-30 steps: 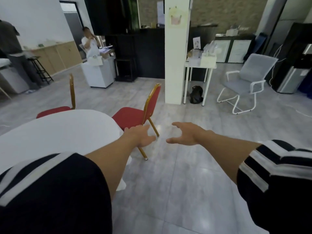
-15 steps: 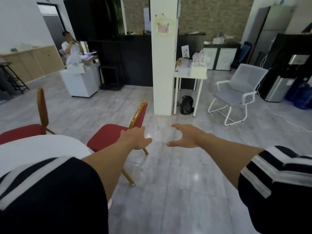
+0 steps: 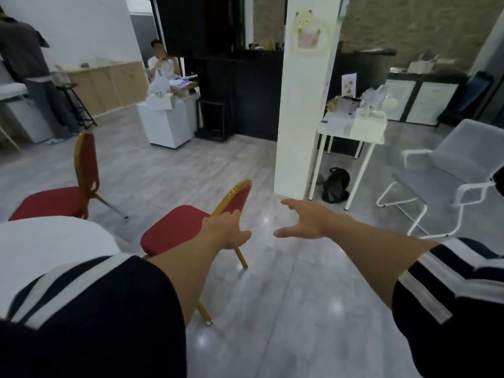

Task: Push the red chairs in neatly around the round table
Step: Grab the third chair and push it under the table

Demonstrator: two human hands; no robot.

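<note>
A round white table (image 3: 51, 241) fills the lower left, partly hidden by my sleeve. A red chair with a gold frame (image 3: 174, 227) stands at its right edge, its seat toward the table and its back (image 3: 236, 196) toward me. My left hand (image 3: 226, 230) is stretched out in front of that chair back, fingers apart, holding nothing; whether it touches the frame is unclear. To the right, over bare floor, my right hand (image 3: 305, 221) is open with fingers spread. A second red chair (image 3: 62, 197) stands at the table's far side, its back away from the table.
A white pillar (image 3: 302, 105) rises just beyond the near chair. Right of it are a small white table (image 3: 351, 132), a black bag (image 3: 335, 184) on the floor and a grey cantilever chair (image 3: 447, 175). A person sits at a white desk (image 3: 166, 124) far back.
The view has swung and moved closer to the near red chair. Both hands have stayed stretched out and open, the left one now up beside the chair back.
</note>
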